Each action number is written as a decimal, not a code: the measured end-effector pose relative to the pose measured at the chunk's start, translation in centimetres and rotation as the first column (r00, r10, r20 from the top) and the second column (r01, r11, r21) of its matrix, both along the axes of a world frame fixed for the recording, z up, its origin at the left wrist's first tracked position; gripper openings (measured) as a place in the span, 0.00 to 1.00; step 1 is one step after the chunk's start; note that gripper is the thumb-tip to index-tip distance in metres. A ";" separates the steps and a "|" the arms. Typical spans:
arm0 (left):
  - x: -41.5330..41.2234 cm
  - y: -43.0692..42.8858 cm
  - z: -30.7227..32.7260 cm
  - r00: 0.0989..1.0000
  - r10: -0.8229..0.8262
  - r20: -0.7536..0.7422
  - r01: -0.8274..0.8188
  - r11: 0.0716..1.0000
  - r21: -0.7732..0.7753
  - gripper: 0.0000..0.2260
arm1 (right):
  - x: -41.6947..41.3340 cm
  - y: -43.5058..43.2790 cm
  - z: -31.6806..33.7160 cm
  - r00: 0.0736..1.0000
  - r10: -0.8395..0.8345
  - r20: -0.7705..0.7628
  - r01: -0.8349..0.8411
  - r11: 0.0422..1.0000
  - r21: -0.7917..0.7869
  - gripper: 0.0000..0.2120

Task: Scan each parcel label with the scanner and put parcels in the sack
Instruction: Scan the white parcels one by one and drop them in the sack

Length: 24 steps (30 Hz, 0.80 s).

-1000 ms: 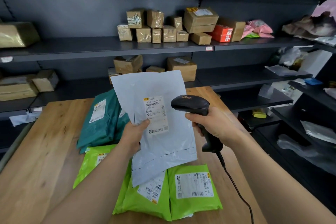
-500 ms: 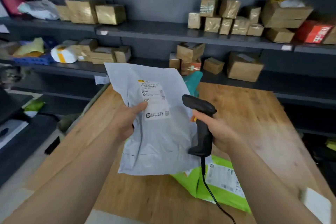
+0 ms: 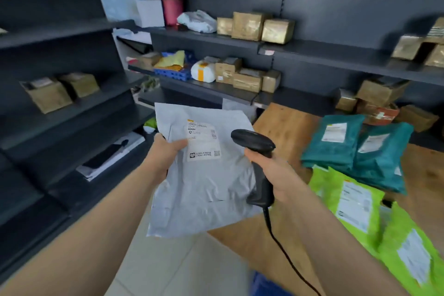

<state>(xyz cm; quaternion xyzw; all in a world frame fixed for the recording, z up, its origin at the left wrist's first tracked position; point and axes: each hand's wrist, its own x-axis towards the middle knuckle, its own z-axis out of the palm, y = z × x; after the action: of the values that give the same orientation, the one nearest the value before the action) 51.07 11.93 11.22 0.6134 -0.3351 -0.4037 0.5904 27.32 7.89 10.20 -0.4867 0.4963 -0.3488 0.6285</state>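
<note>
View swung left since earlier; grey poly parcel (image 3: 204,187) now centre frame, past tabletop (image 3: 283,127) edge, pinched by left grip (image 3: 165,151). Right grip (image 3: 271,170) wraps scanner (image 3: 252,142). Scan likely done; sack unseen.

Both forearms (image 3: 96,235) are bare all the way down to the edge of the shot, and the left hand (image 3: 165,154) and right hand (image 3: 276,175) are bare as well. The wide lens makes the arms look huge near the corners. Only fabric showing is a blurry patch of blue cloth (image 3: 264,283) at the very bottom between the arms, too smeared to tell which garment tbh.
</note>
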 end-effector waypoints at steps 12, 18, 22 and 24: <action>22.4 -3.0 -4.2 0.988 0.054 0.145 -0.091 0.962 0.259 0.09 | 22.5 -6.4 -3.9 0.999 0.019 -0.027 -0.016 0.992 0.129 0.13; 27.8 -12.0 -8.8 0.997 0.062 0.036 -0.071 0.937 0.341 0.11 | 27.8 -14.8 -7.9 0.996 -0.040 -0.080 0.053 0.984 0.172 0.13; 30.4 -18.9 -11.0 0.998 -0.018 0.057 -0.005 0.923 0.386 0.15 | 30.5 -19.9 -10.0 0.989 -0.081 -0.126 0.110 0.962 0.248 0.14; 31.6 -22.1 -12.2 0.997 -0.044 0.059 0.017 0.918 0.395 0.17 | 31.4 -22.1 -10.7 0.984 -0.106 -0.142 0.142 0.952 0.271 0.15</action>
<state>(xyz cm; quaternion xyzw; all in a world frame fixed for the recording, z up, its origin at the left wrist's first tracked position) 82.63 -10.16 -0.97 0.7275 -0.2757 -0.4515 0.4369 58.72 -14.23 -0.52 -0.3820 0.6089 -0.2825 0.6352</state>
